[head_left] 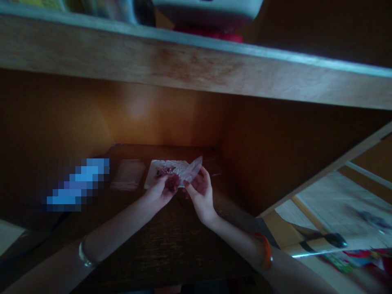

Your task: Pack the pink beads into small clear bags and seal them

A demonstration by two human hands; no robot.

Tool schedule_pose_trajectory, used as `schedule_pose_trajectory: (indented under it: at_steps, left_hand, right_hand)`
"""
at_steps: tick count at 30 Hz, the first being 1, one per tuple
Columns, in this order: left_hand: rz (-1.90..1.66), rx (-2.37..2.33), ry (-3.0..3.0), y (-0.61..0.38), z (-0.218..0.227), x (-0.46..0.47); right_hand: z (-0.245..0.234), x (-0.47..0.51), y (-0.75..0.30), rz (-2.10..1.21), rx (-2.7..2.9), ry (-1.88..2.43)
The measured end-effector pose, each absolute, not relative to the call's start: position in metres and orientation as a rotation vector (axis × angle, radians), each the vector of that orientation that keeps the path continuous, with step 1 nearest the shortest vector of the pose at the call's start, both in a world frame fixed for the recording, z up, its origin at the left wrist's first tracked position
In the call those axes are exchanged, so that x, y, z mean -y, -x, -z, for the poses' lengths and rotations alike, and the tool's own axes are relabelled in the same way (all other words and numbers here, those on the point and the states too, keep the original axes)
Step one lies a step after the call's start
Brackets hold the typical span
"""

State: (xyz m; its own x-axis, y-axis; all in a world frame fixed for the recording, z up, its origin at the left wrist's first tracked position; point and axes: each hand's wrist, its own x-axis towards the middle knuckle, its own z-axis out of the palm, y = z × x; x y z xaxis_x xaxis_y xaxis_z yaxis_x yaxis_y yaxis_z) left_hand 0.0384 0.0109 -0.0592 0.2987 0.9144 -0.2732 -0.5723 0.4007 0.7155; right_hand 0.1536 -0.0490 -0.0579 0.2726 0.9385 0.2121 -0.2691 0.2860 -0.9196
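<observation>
Both my hands reach into a dim wooden shelf recess. My left hand [161,191] pinches something small and dark red over a white sheet [153,173] scattered with dark red bits. My right hand [200,192] is closed on a small clear plastic bag [192,168], holding it up just right of the left hand's fingers. A silver bangle [83,253] circles my left wrist and an orange one [266,249] my right.
A stack of small clear bags [128,174] lies left of the sheet on the dark shelf board [171,241]. A blurred blue object [78,184] lies further left. A thick wooden shelf [196,65] overhangs above. A wooden side panel [324,169] slants down on the right.
</observation>
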Motion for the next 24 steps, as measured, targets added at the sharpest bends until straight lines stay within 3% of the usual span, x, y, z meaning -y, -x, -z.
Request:
schedule_pose_trajectory:
  at_steps: [6,14,24]
  left_hand:
    - [-1.072,-0.962,-0.702,-0.036,0.040,-0.045]
    - [-1.163,-1.157,-1.313,-0.053,0.067,-0.080]
    - [-1.063,-1.040,-2.093,-0.052,0.083,-0.065]
  right_hand:
    - [0.060,0.043,-0.156,-0.943,0.791,0.942]
    - [0.065,0.041,-0.158,-0.976,0.757,0.987]
    - [0.069,0.038,-0.160,-1.038,0.747,1.062]
